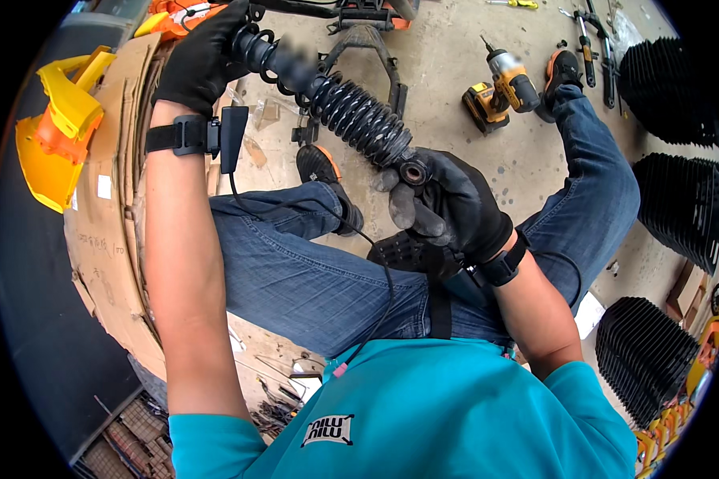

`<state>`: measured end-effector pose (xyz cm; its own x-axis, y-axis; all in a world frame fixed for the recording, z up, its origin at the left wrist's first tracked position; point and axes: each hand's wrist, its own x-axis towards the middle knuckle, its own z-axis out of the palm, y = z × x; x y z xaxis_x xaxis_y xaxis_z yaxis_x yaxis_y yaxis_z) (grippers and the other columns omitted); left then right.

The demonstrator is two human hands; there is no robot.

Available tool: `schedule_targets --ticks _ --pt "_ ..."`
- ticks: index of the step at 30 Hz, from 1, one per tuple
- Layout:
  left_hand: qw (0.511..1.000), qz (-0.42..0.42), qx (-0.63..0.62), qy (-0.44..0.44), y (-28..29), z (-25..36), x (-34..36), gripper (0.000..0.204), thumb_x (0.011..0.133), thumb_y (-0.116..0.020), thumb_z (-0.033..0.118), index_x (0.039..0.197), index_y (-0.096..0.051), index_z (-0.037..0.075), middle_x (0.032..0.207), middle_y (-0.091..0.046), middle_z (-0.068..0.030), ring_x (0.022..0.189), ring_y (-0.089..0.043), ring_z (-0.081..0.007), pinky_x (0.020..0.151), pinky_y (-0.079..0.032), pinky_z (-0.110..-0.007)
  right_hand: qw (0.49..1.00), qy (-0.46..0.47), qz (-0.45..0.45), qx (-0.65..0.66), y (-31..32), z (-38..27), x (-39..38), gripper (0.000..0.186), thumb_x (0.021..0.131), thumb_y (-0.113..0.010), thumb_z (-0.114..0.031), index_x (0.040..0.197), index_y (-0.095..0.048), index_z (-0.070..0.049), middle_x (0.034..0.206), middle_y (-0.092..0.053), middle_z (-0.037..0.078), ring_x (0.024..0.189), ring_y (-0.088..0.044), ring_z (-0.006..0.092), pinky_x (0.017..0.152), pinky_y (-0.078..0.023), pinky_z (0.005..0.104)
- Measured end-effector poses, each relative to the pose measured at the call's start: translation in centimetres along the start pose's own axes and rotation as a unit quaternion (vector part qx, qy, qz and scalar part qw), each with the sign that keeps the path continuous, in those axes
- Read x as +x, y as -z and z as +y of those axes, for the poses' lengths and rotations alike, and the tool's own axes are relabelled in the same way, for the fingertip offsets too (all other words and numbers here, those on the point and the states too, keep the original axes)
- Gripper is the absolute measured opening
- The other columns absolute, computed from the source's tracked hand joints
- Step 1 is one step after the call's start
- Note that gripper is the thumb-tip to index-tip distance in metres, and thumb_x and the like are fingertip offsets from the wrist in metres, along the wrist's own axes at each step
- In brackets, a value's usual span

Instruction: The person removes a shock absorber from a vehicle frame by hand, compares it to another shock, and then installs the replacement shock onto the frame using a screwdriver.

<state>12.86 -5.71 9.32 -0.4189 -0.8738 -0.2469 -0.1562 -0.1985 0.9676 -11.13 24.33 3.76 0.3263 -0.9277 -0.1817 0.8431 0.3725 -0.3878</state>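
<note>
Centrally, one black coil-over shock absorber [335,100] is held slantwise above the seated person's knees, probably so that both ends can be steadied at once. One gloved left hand [202,57] is wrapped around its upper end; one gloved right hand [443,203] cups the lower eye mount, fingers curled beneath it. Each wrist carries a strap, two in all. Beyond, on the concrete floor [447,60], lies one yellow cordless drill [499,88]. Three stacks of black ribbed parts [679,207] stand to the right; cardboard [108,207] and yellow plastic covers [56,128] to the left.
</note>
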Motion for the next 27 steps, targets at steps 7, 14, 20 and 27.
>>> schedule_targets --ticks 7,14,20,27 --pt "0.991 0.089 0.099 0.016 -1.2 0.8 -0.2 0.033 0.099 -0.061 0.023 0.13 -0.062 0.012 0.097 -0.064 -0.0007 0.09 -0.066 -0.0105 0.07 -0.057 -0.025 0.678 0.365 0.054 -0.636 1.2 0.7 0.9 0.037 0.107 -0.037 -0.029 0.112 -0.058 0.0 0.075 -0.062 0.005 0.052 -0.049 0.0073 0.058 -0.045 0.0232" --pt "0.974 -0.086 0.127 -0.168 3.0 -1.9 0.4 0.062 0.081 -0.076 0.016 0.138 -0.051 0.011 0.112 -0.067 -0.006 0.099 -0.067 -0.018 0.082 -0.058 -0.031 0.965 -0.02 0.068 -0.252 -1.1 -0.5 0.1 0.035 0.107 -0.041 -0.037 0.101 -0.055 -0.005 0.079 -0.065 0.005 0.053 -0.051 0.0065 0.052 -0.043 0.0204" --pt "0.998 -0.038 -0.05 -0.006 -1.4 1.0 -2.0 0.046 0.1 -0.048 0.051 0.113 -0.065 0.009 0.1 -0.072 -0.0095 0.09 -0.071 -0.0202 0.079 -0.06 -0.038 0.95 -0.027 0.062 -0.306 -1.0 -0.1 0.4 0.04 0.104 -0.049 -0.042 0.107 -0.053 -0.002 0.09 -0.069 0.006 0.059 -0.054 0.005 0.054 -0.044 0.0196" --pt "0.97 -0.134 -0.192 -0.07 -0.2 0.0 -1.2 0.046 0.101 -0.056 0.038 0.123 -0.058 -0.002 0.114 -0.067 -0.0144 0.11 -0.063 -0.027 0.1 -0.05 -0.04 0.936 -0.043 0.06 -0.344 -0.6 1.7 1.0 0.04 0.103 -0.052 -0.04 0.113 -0.056 -0.001 0.098 -0.069 0.006 0.07 -0.057 0.0053 0.065 -0.047 0.021"
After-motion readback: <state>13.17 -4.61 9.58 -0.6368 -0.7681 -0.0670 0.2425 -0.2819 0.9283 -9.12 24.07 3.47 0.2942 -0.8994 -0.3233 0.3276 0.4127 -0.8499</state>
